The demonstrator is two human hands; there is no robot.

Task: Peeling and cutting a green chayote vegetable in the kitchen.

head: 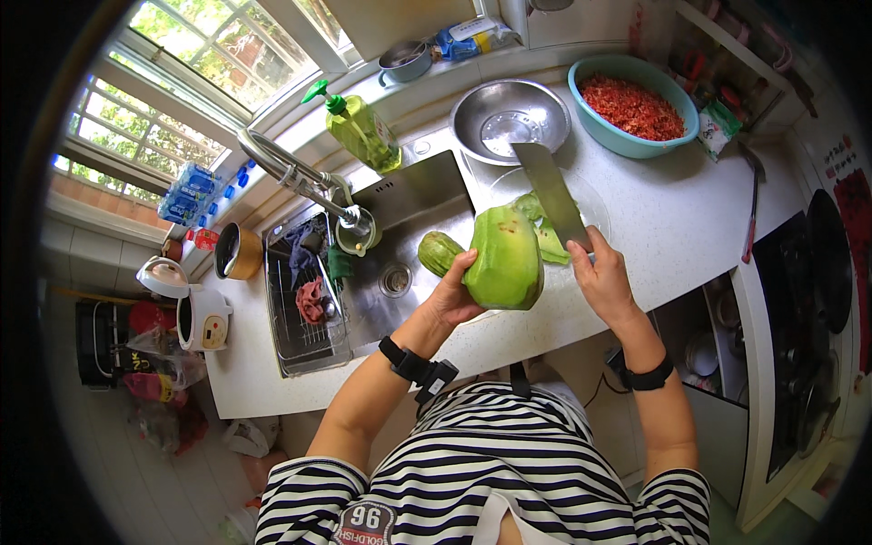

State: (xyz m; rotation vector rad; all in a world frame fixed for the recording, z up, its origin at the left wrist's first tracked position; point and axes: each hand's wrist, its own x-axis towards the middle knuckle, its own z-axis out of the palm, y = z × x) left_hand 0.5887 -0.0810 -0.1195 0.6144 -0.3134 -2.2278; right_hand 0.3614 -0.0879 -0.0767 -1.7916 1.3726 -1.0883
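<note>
My left hand (458,291) grips a large green gourd or melon (505,262) from its left side, above the counter's front edge. Its skin looks pared in flat facets, with brown marks near the top. My right hand (603,272) holds a cleaver (550,194) by the handle. The broad blade points away from me, just right of the gourd. Behind the gourd lie green peelings (553,244), partly hidden, by a clear round plate or board (596,197). A smaller, darker green ridged piece (437,249) shows at left over the sink; whether it joins the gourd I cannot tell.
To the left is a steel sink (381,225) with a faucet (300,180) and wire rack (293,340). A steel bowl (480,112) and a turquoise basin (633,139) of chopped red food stand behind. A red-handled tool (753,211) lies right, near the stove (790,327).
</note>
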